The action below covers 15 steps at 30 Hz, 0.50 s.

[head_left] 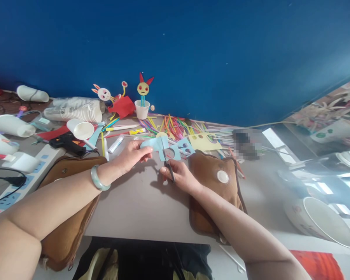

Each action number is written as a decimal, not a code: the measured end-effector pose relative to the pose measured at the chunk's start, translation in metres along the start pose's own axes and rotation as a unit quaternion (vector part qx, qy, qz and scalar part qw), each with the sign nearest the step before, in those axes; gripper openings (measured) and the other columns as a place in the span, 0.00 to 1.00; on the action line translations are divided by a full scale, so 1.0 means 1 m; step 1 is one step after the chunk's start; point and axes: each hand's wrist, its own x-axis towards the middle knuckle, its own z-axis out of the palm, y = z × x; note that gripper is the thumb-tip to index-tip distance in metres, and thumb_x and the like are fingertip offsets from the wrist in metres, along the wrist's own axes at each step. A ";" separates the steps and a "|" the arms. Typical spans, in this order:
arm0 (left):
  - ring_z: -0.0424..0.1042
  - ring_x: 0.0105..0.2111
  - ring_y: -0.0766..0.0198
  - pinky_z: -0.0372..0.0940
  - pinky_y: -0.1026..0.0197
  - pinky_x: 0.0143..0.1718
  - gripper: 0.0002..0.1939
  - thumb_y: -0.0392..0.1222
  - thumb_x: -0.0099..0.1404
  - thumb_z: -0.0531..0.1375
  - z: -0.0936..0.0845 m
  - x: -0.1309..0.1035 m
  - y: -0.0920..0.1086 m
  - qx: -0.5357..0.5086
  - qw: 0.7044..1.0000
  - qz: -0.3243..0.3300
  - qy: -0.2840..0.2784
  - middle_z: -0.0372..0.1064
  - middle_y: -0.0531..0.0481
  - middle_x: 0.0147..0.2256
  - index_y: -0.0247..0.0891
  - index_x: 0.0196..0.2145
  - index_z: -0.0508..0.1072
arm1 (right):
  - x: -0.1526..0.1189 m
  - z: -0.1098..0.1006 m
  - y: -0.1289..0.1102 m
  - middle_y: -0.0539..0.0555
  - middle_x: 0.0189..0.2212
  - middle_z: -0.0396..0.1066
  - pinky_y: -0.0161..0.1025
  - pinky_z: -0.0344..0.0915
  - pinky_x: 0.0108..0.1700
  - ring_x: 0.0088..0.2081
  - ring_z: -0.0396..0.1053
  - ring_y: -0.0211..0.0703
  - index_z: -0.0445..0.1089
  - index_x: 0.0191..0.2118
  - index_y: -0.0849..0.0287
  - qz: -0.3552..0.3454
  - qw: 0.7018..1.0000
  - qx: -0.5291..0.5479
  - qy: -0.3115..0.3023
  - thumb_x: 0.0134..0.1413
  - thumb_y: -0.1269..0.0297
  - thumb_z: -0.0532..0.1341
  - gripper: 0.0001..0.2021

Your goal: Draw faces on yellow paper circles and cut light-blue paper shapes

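Light blue paper [152, 144] is pinched between the thumb and fingers of my left hand [135, 152], held above the table. My right hand [177, 175] grips a pair of dark-handled scissors [171, 172], their blades pointing away from me across the paper. Just beyond the scissors is a blue piece with a round hole cut in it [177, 152]; I cannot tell whether it is joined to the held sheet. Another blue scrap with holes [185, 147] and a yellow sheet with round cut-outs [205, 142] lie behind.
Brown padded pouches [216, 194] lie under both forearms. A black glue gun [67, 144] and a power strip [35, 175] are at left, near paper cups [80, 129]. Coloured pipe cleaners [175, 128] spread along the blue wall, by a rabbit figure in a cup [142, 109]. A white bowl [321, 221] stands right.
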 end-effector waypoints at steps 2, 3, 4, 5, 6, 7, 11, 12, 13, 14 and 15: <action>0.63 0.19 0.72 0.59 0.67 0.23 0.12 0.45 0.57 0.62 0.000 0.000 0.000 -0.001 1.000 -0.003 -0.008 0.68 0.55 0.20 0.36 0.21 0.71 | -0.001 0.000 -0.003 0.53 0.20 0.73 0.34 0.58 0.27 0.24 0.64 0.36 0.64 0.24 0.59 0.000 1.000 -0.005 0.002 0.45 0.33 0.63 0.29; 0.64 0.19 0.72 0.59 0.67 0.23 0.12 0.45 0.58 0.63 -0.001 0.000 -0.001 -0.002 1.000 -0.006 -0.011 0.68 0.55 0.20 0.36 0.21 0.71 | -0.001 0.000 -0.004 0.52 0.20 0.72 0.34 0.57 0.27 0.23 0.63 0.36 0.64 0.24 0.59 0.001 1.000 -0.006 0.003 0.44 0.33 0.63 0.29; 0.64 0.19 0.72 0.59 0.67 0.23 0.12 0.45 0.58 0.63 -0.001 0.000 -0.002 -0.004 1.000 -0.009 -0.013 0.69 0.55 0.21 0.36 0.22 0.71 | -0.001 0.000 -0.004 0.52 0.20 0.72 0.34 0.56 0.26 0.23 0.62 0.35 0.63 0.23 0.59 0.001 1.000 -0.007 0.005 0.44 0.32 0.63 0.29; 0.63 0.19 0.72 0.59 0.67 0.23 0.12 0.46 0.58 0.63 -0.001 0.000 -0.004 -0.005 1.000 -0.009 -0.014 0.69 0.55 0.21 0.36 0.22 0.71 | -0.001 0.000 -0.005 0.52 0.19 0.71 0.34 0.55 0.26 0.22 0.61 0.35 0.63 0.23 0.59 0.001 1.000 -0.008 0.006 0.43 0.32 0.63 0.30; 0.63 0.19 0.72 0.59 0.67 0.23 0.12 0.46 0.58 0.63 -0.001 0.001 -0.005 -0.005 1.000 -0.008 -0.014 0.69 0.54 0.21 0.37 0.22 0.71 | -0.001 0.000 -0.005 0.51 0.18 0.70 0.34 0.54 0.26 0.22 0.60 0.34 0.63 0.22 0.59 0.001 1.000 -0.008 0.006 0.43 0.32 0.63 0.30; 0.63 0.20 0.71 0.59 0.67 0.23 0.12 0.46 0.58 0.63 -0.001 0.001 -0.006 -0.006 1.000 -0.006 -0.015 0.69 0.54 0.22 0.37 0.22 0.71 | -0.001 0.000 -0.005 0.51 0.18 0.70 0.34 0.53 0.25 0.21 0.59 0.34 0.63 0.22 0.58 0.001 1.000 -0.009 0.006 0.43 0.32 0.63 0.30; 0.64 0.20 0.71 0.59 0.66 0.23 0.12 0.46 0.58 0.63 0.000 0.001 -0.004 -0.004 1.000 -0.006 -0.011 0.69 0.54 0.21 0.37 0.22 0.71 | 0.000 0.000 -0.004 0.50 0.16 0.68 0.35 0.51 0.24 0.20 0.56 0.34 0.63 0.21 0.58 0.012 1.000 -0.018 0.006 0.45 0.33 0.62 0.29; 0.63 0.20 0.71 0.59 0.66 0.23 0.13 0.46 0.57 0.63 0.000 0.001 -0.002 -0.001 1.000 -0.009 -0.009 0.68 0.54 0.21 0.37 0.21 0.71 | 0.000 0.001 -0.003 0.50 0.16 0.68 0.35 0.51 0.24 0.19 0.56 0.34 0.62 0.21 0.57 0.015 1.000 -0.020 0.007 0.46 0.33 0.62 0.29; 0.63 0.19 0.71 0.59 0.66 0.23 0.13 0.46 0.57 0.62 0.001 0.000 0.001 0.001 1.000 -0.013 -0.006 0.68 0.54 0.20 0.37 0.20 0.70 | 0.000 0.001 -0.003 0.50 0.15 0.68 0.35 0.52 0.25 0.19 0.57 0.34 0.62 0.21 0.57 0.017 1.000 -0.020 0.010 0.46 0.33 0.62 0.28; 0.63 0.19 0.71 0.58 0.66 0.23 0.13 0.46 0.57 0.62 0.002 0.000 0.003 0.002 1.000 -0.016 -0.004 0.68 0.54 0.20 0.37 0.20 0.70 | 0.000 0.001 -0.002 0.49 0.15 0.67 0.36 0.52 0.25 0.20 0.57 0.35 0.62 0.21 0.57 0.016 1.000 -0.020 0.012 0.46 0.33 0.62 0.28; 0.63 0.19 0.71 0.58 0.66 0.22 0.13 0.46 0.56 0.62 0.002 -0.001 0.005 0.002 1.000 -0.019 -0.002 0.67 0.54 0.20 0.37 0.19 0.70 | 0.000 0.001 -0.002 0.49 0.15 0.67 0.36 0.52 0.25 0.20 0.57 0.35 0.61 0.21 0.57 0.016 1.000 -0.019 0.016 0.47 0.34 0.62 0.28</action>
